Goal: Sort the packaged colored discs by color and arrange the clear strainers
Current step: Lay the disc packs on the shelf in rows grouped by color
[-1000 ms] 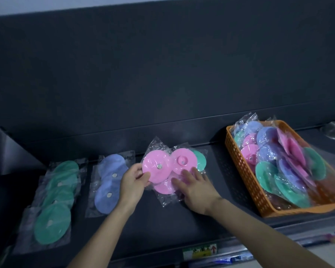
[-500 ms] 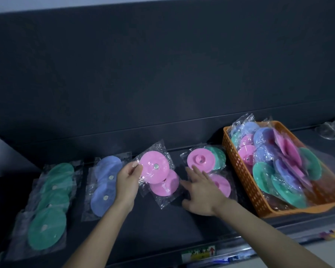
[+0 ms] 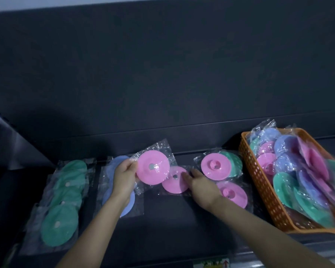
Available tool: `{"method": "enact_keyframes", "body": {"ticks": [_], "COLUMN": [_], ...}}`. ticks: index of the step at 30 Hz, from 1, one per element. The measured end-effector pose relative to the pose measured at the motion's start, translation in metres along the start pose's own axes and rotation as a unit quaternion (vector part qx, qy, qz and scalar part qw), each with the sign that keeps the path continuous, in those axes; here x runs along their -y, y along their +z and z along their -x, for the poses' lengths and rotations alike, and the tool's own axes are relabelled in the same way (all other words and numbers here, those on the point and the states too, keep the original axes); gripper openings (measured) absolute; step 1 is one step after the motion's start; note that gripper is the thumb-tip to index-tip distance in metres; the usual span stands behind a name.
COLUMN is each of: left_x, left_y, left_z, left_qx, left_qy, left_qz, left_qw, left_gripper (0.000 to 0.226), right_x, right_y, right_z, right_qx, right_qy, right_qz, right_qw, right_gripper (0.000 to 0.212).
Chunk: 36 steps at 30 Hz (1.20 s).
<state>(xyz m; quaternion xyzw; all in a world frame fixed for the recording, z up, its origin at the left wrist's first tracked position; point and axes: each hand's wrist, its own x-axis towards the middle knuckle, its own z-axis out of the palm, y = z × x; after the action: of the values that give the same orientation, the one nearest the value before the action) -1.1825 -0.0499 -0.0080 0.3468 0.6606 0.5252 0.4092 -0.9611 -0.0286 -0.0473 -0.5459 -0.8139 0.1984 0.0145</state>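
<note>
The dark counter (image 3: 182,229) carries an orange basket (image 3: 259,190) at the right, heaped with mixed discs (image 3: 286,182) in bags. At the far left lies a green row (image 3: 59,225), and next to it a blue row (image 3: 108,167). The left grip (image 3: 124,175) pinches a bagged pink disc (image 3: 153,167) by its edge, just beside the blue row. The right grip (image 3: 203,184), fingers straight, touches a second pink disc (image 3: 174,182) lying flat mid-counter.

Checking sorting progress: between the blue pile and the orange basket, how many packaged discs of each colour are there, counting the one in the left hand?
Pink discs: 4, including the held pink disc in the left hand
Green disc: 1, partly covered by a pink one
Total: 5
</note>
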Motion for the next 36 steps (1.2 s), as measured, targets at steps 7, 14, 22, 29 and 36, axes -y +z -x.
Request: {"method": "enact_keyframes", "body": {"ticks": [7,14,22,29,36], "left_x": [0.005,0.008,0.012,0.019,0.022], "left_y": [0.004,0.013,0.035,0.044,0.038], "left_z": [-0.011,-0.013,-0.014,-0.010,-0.004], "left_qx": [0.024,0.092,0.139,0.110,0.064], "left_qy": [-0.017,-0.062,-0.013,0.095,0.108], "left_qz": [-0.047,-0.080,-0.163,-0.377,-0.411], "left_qw": [0.998,0.991,0.977,0.915,0.903], "left_gripper": [0.023,0.016,0.018,0.017,0.039], "right_x": [-0.012,-0.011,-0.053,-0.062,-0.058], "right_y": [-0.002,-0.019,-0.030,-0.036,-0.043], "right_z": [-0.029,-0.047,-0.012,-0.001,0.005], "right_qx": [0.021,-0.027,-0.030,0.028,-0.092], "right_qy": [-0.017,-0.030,0.090,0.087,0.060], "right_qz": [0.085,0.046,0.121,0.072,0.064], "right_qw": [0.996,0.998,0.988,0.993,0.992], "right_gripper": [0.055,0.036,0.075,0.082,0.044]}}
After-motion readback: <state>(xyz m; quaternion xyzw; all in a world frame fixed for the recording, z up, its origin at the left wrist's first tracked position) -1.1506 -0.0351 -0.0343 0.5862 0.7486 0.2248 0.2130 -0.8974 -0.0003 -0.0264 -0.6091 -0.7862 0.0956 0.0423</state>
